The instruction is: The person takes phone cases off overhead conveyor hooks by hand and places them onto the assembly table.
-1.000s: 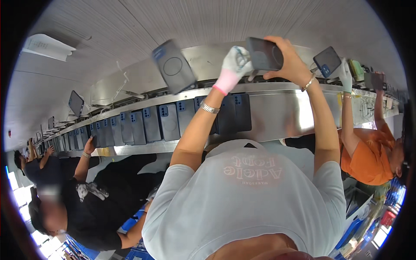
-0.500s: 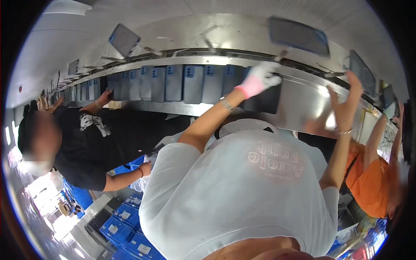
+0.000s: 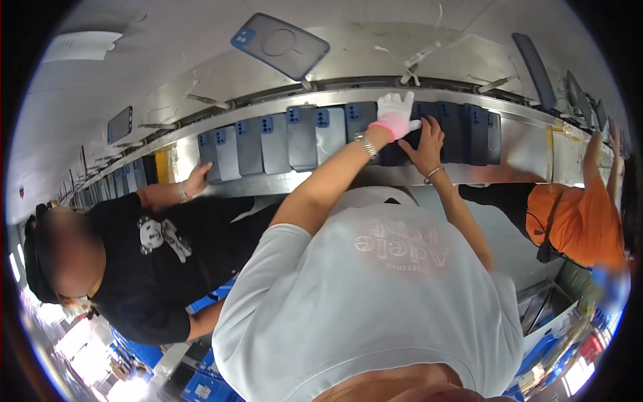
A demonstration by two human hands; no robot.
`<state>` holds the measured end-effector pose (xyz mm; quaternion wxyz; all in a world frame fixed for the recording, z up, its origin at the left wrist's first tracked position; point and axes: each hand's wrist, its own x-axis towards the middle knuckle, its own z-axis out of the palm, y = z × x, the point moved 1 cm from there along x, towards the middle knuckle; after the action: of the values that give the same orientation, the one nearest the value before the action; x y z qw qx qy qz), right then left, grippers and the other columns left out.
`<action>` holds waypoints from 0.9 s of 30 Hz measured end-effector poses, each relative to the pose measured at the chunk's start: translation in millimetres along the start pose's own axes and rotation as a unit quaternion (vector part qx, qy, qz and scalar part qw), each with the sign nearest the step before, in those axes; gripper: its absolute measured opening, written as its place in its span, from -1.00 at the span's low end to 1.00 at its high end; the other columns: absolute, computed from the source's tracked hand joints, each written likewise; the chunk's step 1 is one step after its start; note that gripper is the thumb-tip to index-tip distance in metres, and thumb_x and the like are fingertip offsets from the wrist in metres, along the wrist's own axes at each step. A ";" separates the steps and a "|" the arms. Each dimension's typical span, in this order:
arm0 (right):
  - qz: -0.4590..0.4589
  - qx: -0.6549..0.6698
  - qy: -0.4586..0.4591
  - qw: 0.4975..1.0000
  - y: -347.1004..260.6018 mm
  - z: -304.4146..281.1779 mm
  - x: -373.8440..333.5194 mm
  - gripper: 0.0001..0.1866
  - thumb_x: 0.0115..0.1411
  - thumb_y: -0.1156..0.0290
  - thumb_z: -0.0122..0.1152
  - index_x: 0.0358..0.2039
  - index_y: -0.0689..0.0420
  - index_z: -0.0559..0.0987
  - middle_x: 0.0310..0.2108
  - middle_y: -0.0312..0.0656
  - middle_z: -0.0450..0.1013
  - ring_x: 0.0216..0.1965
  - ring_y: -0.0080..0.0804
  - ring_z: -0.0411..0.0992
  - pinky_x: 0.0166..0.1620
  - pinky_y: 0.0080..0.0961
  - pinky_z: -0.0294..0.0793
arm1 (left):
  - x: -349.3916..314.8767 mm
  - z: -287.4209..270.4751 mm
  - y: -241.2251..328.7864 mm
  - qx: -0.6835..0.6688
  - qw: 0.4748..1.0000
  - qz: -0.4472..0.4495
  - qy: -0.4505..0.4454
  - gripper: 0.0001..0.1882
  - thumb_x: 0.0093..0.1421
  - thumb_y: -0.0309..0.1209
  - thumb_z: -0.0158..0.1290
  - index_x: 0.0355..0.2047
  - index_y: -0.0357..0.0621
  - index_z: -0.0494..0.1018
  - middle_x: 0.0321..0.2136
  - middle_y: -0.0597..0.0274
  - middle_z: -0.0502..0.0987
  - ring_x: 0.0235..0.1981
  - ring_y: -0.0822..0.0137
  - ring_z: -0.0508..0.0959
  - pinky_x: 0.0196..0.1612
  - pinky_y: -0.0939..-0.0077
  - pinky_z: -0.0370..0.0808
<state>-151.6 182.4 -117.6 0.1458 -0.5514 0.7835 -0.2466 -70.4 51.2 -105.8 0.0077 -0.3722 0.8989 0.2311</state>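
A row of phone cases [image 3: 275,142], clear-backed and dark, leans side by side along a metal ledge. My left hand [image 3: 394,115], in a white glove with a pink cuff, lies over the tops of dark cases right of the row's middle, fingers stretched. Close beside it, my bare right hand [image 3: 426,145] has its thumb and fingers apart over a dark case [image 3: 394,155]; its fingertips touch the dark surface. Whether it grips that case is hard to see. Further right stand more dark cases [image 3: 478,134].
A case with a ring on its back [image 3: 280,45] hangs on a peg beyond the ledge; another dark case [image 3: 534,70] hangs further right. A co-worker in black [image 3: 201,248] has a hand at the row's left end. A person in orange [image 3: 576,224] works at the right.
My right hand has come down and left from near the hanging cases to beside my left hand. My gloved hand has moved slightly. The view has shifted, and cases now show right of my hands.
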 end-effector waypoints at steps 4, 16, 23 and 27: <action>0.077 -0.108 0.156 0.979 12.3 29.0 -0.5 -0.02 -0.14 -0.02 0.46 0.18 0.24 0.22 0.20 0.21 0.13 0.17 0.19 0.16 0.17 -0.03 0.15 | 28.4 11.9 -4.9 -0.093 0.992 0.079 0.035 -0.36 -0.09 -0.01 0.17 -0.01 -0.03 0.41 -0.21 0.05 0.56 -0.10 -0.04 0.52 -0.03 0.04 0.38; 0.054 0.026 0.095 0.994 -20.4 22.4 4.6 -0.01 -0.12 0.29 0.49 0.24 0.29 0.12 0.15 0.07 0.21 0.20 -0.01 0.20 0.23 -0.28 0.17 | -95.5 -43.3 -133.2 -0.538 0.830 0.129 0.075 -0.42 0.08 -0.30 0.21 0.07 -0.27 0.32 -0.10 -0.02 0.50 -0.03 0.17 0.51 0.10 0.37 0.39; -0.273 0.400 -0.151 0.862 -249.1 -23.7 85.7 0.07 -0.31 0.08 0.63 0.18 0.20 0.24 0.06 -0.20 0.24 0.03 -0.36 0.26 0.10 -0.44 0.26 | -166.5 -153.6 -321.6 -0.524 0.690 -0.144 0.477 -0.02 0.12 -0.40 0.22 0.36 -0.24 -0.21 0.04 0.10 0.37 -0.12 0.45 0.42 -0.10 0.57 0.43; -0.238 0.359 -0.056 0.901 -312.5 -9.8 177.1 -0.09 -0.27 0.01 0.59 0.08 0.07 0.36 -0.11 -0.34 0.32 -0.08 -0.43 0.32 0.00 -0.43 0.37 | -135.2 -197.8 -355.7 -0.549 0.737 -0.004 0.393 -0.57 0.28 -0.50 -0.02 0.14 -0.30 0.25 -0.36 0.26 0.54 -0.36 0.54 0.45 -0.27 0.65 0.41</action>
<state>29.1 -65.6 69.3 0.3142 -0.6445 0.4783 -0.5071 297.9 -161.3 -49.8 -0.5514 -0.3728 0.5374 0.5179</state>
